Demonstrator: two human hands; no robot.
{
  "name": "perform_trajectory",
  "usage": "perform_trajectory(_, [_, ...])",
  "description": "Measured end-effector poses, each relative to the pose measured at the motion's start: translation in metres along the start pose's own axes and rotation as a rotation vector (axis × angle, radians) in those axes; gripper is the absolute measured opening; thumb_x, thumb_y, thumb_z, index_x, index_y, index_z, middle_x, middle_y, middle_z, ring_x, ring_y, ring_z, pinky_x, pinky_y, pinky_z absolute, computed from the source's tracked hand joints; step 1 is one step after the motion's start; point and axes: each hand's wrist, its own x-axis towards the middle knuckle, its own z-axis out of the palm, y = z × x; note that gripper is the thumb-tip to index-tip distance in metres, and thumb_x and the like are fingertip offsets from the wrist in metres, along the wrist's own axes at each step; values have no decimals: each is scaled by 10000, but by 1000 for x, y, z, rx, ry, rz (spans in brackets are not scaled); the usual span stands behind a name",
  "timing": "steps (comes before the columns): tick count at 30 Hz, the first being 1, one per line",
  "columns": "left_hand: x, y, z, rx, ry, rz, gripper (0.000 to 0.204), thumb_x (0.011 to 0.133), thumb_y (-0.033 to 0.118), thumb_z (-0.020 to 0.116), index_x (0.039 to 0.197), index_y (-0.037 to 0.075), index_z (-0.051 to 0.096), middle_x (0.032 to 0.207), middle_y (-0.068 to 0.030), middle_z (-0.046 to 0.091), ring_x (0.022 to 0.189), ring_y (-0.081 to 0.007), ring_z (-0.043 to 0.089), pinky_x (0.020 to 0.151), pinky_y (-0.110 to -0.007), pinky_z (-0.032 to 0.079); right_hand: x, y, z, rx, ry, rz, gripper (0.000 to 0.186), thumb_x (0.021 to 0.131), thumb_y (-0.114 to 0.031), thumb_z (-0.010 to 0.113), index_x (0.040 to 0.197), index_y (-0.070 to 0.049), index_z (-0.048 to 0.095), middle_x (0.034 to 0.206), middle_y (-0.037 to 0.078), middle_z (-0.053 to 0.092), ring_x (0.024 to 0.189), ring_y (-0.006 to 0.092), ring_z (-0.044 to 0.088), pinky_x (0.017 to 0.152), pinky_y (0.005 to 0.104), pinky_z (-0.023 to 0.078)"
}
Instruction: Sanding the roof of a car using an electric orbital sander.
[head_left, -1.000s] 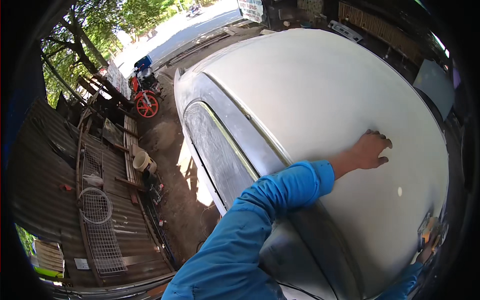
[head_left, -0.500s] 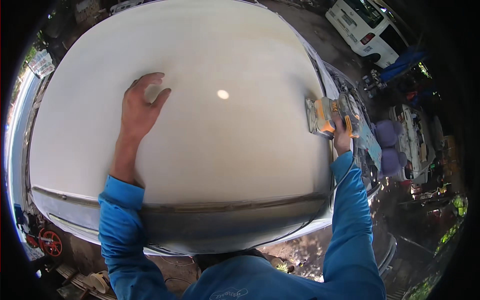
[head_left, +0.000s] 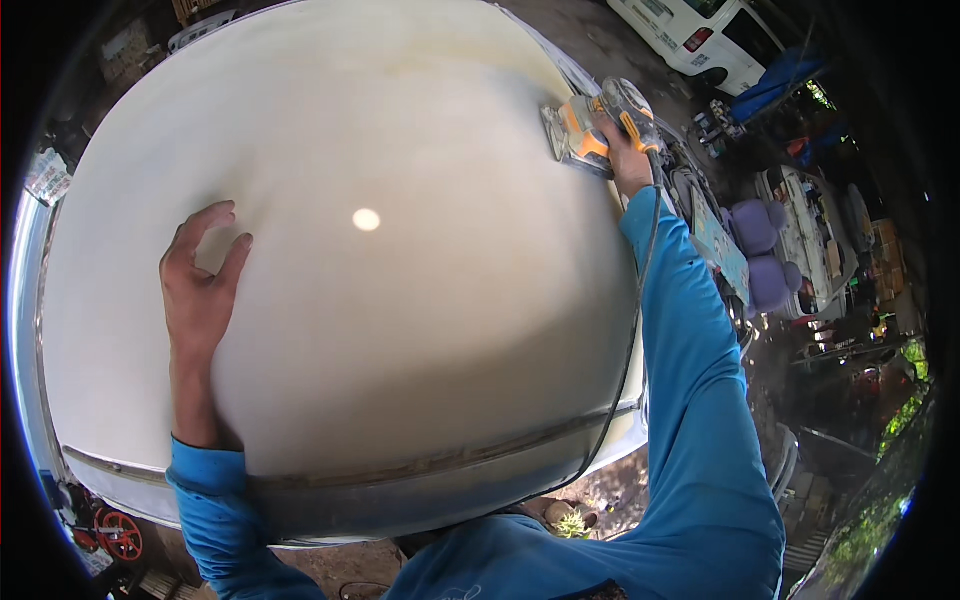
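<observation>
A broad, pale car roof (head_left: 430, 300) fills the middle of the view, with a small bright spot of light on it. My right hand (head_left: 625, 160) is wrapped round an orange and grey power sander (head_left: 590, 130), whose pad stands at the roof's far right edge. A black cord (head_left: 632, 345) runs from the sander back along my right sleeve and down over the roof's near edge. On the left part of the roof, my left hand (head_left: 200, 285) has its thumb and fingers apart in a curve, with nothing in them.
A dark trim strip (head_left: 440, 461) lines the roof's near edge. Beyond the right side stand purple seats (head_left: 755, 228) and a worn white car panel (head_left: 808, 235). A white van (head_left: 700, 35) is parked at the far right. A red wheel (head_left: 119, 534) shows at lower left.
My right hand has carried the sander away from me along the roof's right edge, and the arm is stretched further. The whole view has shifted; my left hand keeps its curved pose.
</observation>
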Motion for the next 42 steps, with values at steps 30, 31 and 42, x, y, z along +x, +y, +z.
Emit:
perform_trajectory(30, [-2,1,-7,-18,-40,-11,335,865,33,715,1197,2,674,1152,-125,710,1124,-244,655,1038,-357,465,-15,-9,-2,-76,-12,57,584,845,-381,773,1296,-30,655,1202,119,698,1045,226,661,953,333,494])
perform_trajectory(31, [-1,1,-7,-26,-26,-5,329,857,42,730,1181,13,678,1139,-127,711,1102,-258,661,977,-362,492,-26,-16,-5,-133,-20,16,580,836,-381,780,1295,-45,666,1222,133,704,1069,252,678,978,348,500])
perform_trajectory(42, [-6,4,-10,-54,-4,-15,333,859,91,749,1181,34,685,1110,-122,715,1063,-275,669,886,-370,524,-157,-76,-35,-281,-66,-10,481,870,-305,762,1248,-23,667,1156,144,715,1025,242,681,923,360,530])
